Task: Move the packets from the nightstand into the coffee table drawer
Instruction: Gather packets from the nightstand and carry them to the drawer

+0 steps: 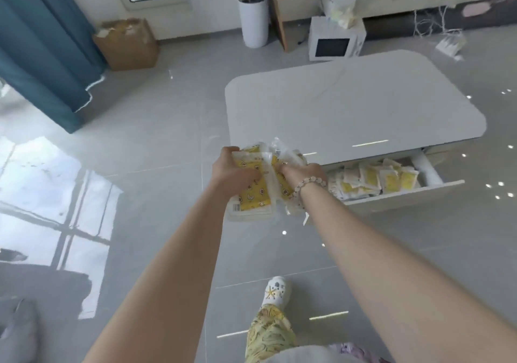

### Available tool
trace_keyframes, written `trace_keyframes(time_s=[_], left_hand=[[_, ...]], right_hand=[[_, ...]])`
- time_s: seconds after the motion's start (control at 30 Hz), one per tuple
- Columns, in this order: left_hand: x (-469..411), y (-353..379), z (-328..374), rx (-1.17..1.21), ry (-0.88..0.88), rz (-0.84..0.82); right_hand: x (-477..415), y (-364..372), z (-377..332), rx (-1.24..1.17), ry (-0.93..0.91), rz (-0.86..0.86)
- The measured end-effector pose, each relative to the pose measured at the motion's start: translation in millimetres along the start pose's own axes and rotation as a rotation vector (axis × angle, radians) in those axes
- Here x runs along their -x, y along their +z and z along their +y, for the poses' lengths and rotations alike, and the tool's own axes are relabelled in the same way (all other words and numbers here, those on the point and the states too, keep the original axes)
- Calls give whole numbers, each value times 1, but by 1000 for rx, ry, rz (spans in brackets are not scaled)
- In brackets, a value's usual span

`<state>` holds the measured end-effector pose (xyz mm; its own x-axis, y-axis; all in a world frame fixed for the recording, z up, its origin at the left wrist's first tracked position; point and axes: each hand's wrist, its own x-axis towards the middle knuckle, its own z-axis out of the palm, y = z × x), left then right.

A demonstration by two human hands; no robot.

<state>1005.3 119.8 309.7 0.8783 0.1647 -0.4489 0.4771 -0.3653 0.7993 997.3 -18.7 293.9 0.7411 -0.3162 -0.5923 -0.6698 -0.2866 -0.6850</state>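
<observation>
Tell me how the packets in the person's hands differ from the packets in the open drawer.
The held packets are in the air over the floor, gripped by the left hand and right hand; the drawer packets lie inside the drawer. The held packets are a small loose bunch; the drawer packets form a crowded heap. Both are white with yellow panels.

I see bright daylight glaring off the glossy floor [56,183] at left, with soft overall blur and wide-angle bowed edges.

white tabletop [355,102] above an open drawer [405,199] — yellow-and-white packets [372,179] packed inside — on grey tiled floor [167,152].
</observation>
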Motion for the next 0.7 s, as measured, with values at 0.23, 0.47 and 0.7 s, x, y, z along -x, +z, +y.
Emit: trace_keyframes(time_s=[0.23,0.47,0.7], left_hand=[[-70,59,62,-91,81,-184],[-115,122,117,-188,166,-340],[-130,191,153,-259,201,-480]], right_hand=[[-59,-54,-22,-115,122,159],[-104,-109,-31,-153,195,287],[-133,-162,-13,-276,299,404]])
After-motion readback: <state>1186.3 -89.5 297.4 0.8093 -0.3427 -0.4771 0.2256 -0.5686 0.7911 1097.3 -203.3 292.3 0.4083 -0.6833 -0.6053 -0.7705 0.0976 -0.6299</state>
